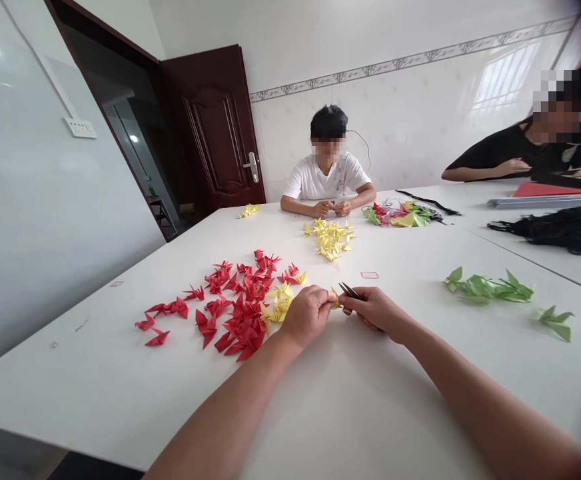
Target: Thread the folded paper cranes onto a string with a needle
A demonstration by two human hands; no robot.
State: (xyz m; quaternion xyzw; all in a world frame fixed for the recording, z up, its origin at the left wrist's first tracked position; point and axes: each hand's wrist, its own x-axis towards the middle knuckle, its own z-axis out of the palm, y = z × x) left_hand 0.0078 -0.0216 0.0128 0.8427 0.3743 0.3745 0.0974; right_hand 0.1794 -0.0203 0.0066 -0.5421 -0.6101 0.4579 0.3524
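Between my two hands is a small yellow folded paper piece [336, 297]. My left hand [310, 312] pinches it from the left with closed fingers. My right hand [370, 308] is closed round dark pointed scissors or tweezers [349, 290], whose tips point up and left, and its fingertips meet the yellow paper. Just left of my left hand lie yellow paper cranes [279, 303], beside a wide pile of red paper cranes [245, 327]. The paper's far details are hidden by my fingers.
More yellow cranes [330, 239] lie ahead, near a seated person in white [328, 177]. Green cranes [490, 288] are at the right. Mixed cranes [405, 215], black cords [565, 229] and stacked paper [540, 200] lie farther back, with a person in black [505, 155] behind.
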